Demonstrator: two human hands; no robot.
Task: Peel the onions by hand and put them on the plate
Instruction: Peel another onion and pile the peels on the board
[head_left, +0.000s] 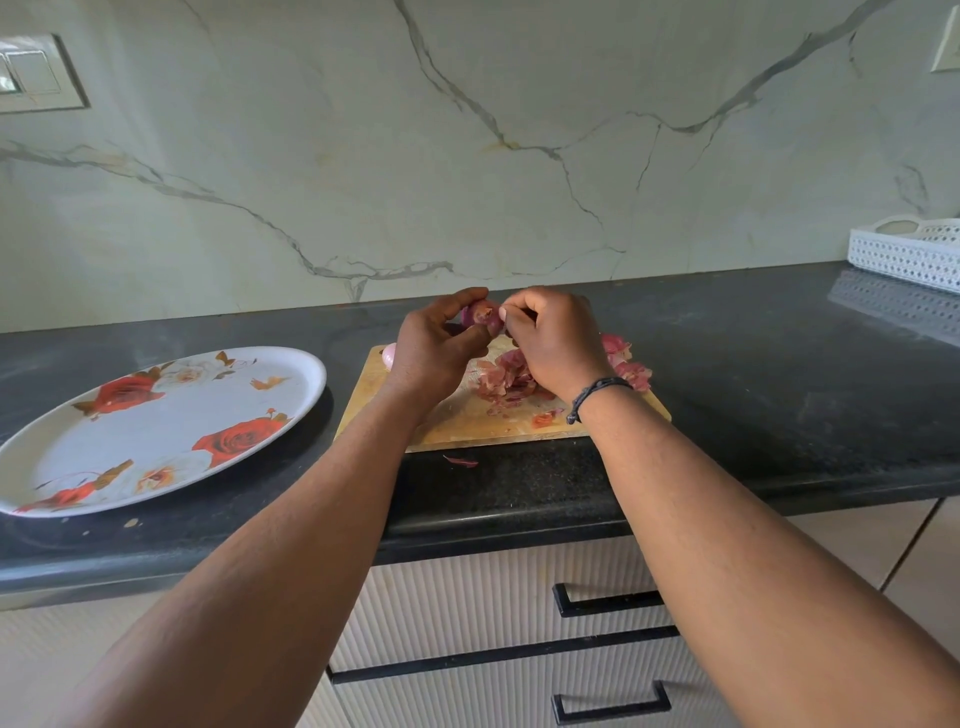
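Above the pale wooden chopping board (467, 421) on the black stone desk (779, 374), my left hand (431, 353) grips a small purple-red onion (485, 318), fingers curled round it. My right hand (553, 345) pinches at the onion's skin with thumb and fingertips. A heap of pink papery onion peels (506, 376) lies on the board beneath my hands. Well to the left sits the oval white plate with red roses (156, 431), holding no onions.
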